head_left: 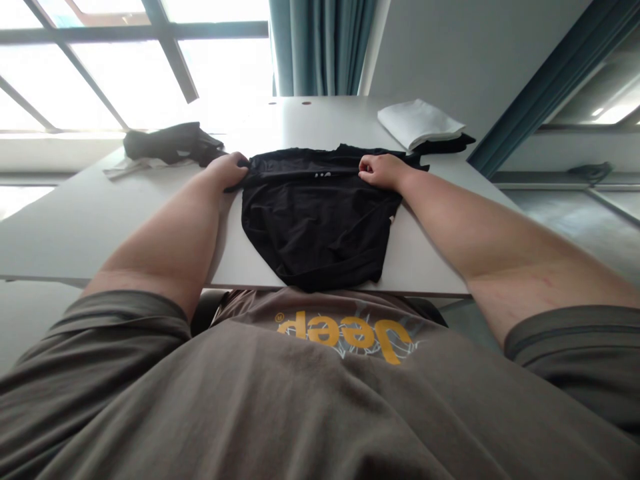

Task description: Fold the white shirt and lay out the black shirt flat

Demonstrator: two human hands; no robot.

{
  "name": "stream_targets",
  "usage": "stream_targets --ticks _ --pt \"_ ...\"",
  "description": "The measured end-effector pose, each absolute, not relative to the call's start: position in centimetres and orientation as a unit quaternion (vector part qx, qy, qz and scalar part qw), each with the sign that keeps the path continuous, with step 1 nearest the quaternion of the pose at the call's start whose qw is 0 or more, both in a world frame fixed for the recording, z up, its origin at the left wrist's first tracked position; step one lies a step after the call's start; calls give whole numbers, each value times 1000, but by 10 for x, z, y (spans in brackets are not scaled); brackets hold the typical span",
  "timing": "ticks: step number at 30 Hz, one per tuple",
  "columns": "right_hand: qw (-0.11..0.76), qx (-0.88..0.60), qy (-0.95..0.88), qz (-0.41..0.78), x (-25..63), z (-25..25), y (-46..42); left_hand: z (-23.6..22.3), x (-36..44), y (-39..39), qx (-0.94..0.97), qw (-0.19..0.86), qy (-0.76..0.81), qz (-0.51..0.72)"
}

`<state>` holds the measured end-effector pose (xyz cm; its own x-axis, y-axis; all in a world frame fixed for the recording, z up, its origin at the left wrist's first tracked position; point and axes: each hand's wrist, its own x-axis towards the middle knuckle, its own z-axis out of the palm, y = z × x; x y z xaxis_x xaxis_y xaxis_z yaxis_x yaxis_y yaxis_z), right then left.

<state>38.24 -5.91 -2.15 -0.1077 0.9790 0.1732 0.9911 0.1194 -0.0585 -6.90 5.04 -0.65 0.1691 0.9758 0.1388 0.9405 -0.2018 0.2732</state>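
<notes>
A black T-shirt (315, 227) lies spread on the white table in front of me, its lower edge close to the table's front edge. A small pale print shows on its upper part, and the fabric below is wrinkled. At the shirt's upper left, my left hand (231, 171) is closed on the sleeve. My right hand (383, 171) rests over the upper right part, fingers curled and pinching the cloth. Part of the right sleeve shows beyond that hand.
The white table (165, 233) reaches back toward a blue-grey curtain (323, 47) and windows. A folded white cloth (420, 123) sits on a black one at back right. Crumpled dark clothing (167, 141) lies at back left, over a pale piece.
</notes>
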Motion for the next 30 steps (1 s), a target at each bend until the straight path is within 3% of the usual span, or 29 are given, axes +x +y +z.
stream_targets --ticks 30 --pt "73 -665 -742 -38 380 -18 -61 -5 -77 59 724 68 673 134"
